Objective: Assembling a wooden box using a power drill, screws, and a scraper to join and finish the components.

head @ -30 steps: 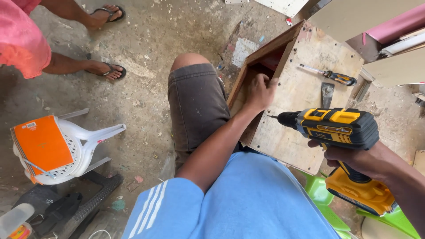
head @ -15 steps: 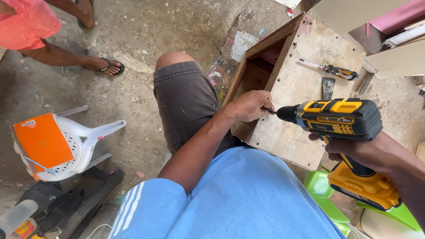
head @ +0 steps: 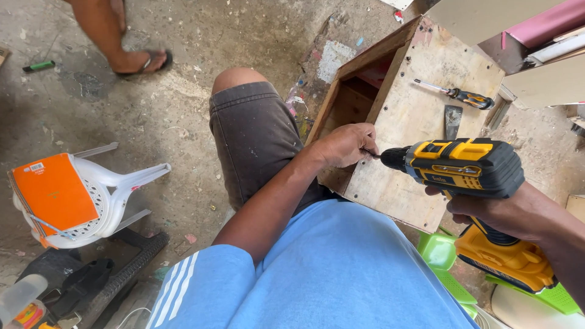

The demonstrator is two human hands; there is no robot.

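Observation:
My right hand (head: 509, 213) grips the handle of a yellow and black cordless drill (head: 469, 170), its bit pointing left at the edge of a plywood box (head: 408, 122). My left hand (head: 347, 145) rests on that edge, fingers pinched around something small and dark at the drill's tip, probably a screw. The box lies tilted beside my knee (head: 241, 82), its open side facing left. On its top panel lie a screwdriver (head: 457, 94) with an orange and black handle and a flat metal scraper (head: 452, 120).
A toppled white plastic chair (head: 103, 195) with an orange board on it lies at left. Another person's sandalled foot (head: 137, 61) stands on the concrete floor at top left. Green plastic (head: 442, 256) sits under the drill. Boards are stacked at top right.
My left hand slid from inside the box's opening to its front edge, meeting the drill bit. The drill moved closer to the box. The other person stepped further away.

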